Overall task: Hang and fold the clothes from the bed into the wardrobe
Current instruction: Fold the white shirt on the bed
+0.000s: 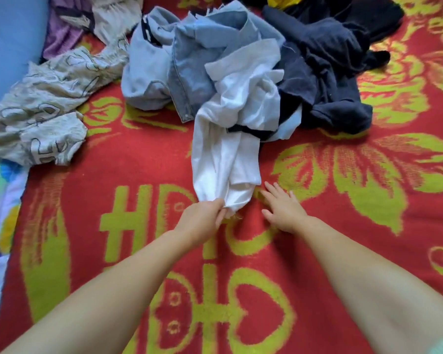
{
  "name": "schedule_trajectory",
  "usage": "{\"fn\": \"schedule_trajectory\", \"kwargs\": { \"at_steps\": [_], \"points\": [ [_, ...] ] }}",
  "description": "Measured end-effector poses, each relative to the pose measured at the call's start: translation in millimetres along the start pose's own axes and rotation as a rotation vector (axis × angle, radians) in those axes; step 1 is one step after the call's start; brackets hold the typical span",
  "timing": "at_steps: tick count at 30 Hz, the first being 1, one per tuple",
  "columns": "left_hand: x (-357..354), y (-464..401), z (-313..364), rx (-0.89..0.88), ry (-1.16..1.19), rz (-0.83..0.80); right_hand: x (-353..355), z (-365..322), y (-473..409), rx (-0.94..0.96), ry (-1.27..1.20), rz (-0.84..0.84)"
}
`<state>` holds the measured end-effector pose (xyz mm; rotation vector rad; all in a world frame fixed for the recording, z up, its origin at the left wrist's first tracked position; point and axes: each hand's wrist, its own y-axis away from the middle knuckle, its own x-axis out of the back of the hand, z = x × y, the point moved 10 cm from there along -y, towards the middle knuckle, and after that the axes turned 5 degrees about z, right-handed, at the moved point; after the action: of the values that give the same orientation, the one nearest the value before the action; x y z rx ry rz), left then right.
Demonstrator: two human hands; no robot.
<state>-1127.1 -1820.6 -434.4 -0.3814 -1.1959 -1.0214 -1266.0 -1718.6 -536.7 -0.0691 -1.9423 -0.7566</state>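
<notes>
A white garment [225,154] trails from a heap of clothes toward me across the red and yellow-green blanket [138,162]. My left hand [202,221] pinches its near end. My right hand [283,208] lies just to the right of it with straight spread fingers, close over the blanket and apart from the cloth. Behind the white garment the heap holds light blue denim [189,67], a pale blue piece [143,72] and dark navy clothes [327,72].
A crumpled beige patterned cloth [41,111] lies at the left, with purple fabric [64,26] behind it. Black and yellow clothes [343,8] lie at the far back. A blue wall or panel [10,42] borders the left, and a bright floral sheet [0,213] runs along the bed's left edge.
</notes>
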Motion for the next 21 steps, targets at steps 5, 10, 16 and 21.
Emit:
{"fn": "schedule_trajectory", "kwargs": {
  "at_steps": [5, 10, 16, 21],
  "points": [
    [70, 43, 30, 0.157, 0.354, 0.089, 105, -69, 70, 0.148, -0.254, 0.139],
    [173, 51, 78, 0.059, 0.485, 0.11, 203, -157, 130, 0.298, -0.385, 0.115],
    [280, 92, 102, -0.005, 0.323, 0.106, 352, -191, 196, 0.237, -0.198, 0.498],
    [376, 119, 84, 0.076, 0.138, 0.386, 446, -205, 245, 0.225, -0.097, 0.718]
  ]
}}
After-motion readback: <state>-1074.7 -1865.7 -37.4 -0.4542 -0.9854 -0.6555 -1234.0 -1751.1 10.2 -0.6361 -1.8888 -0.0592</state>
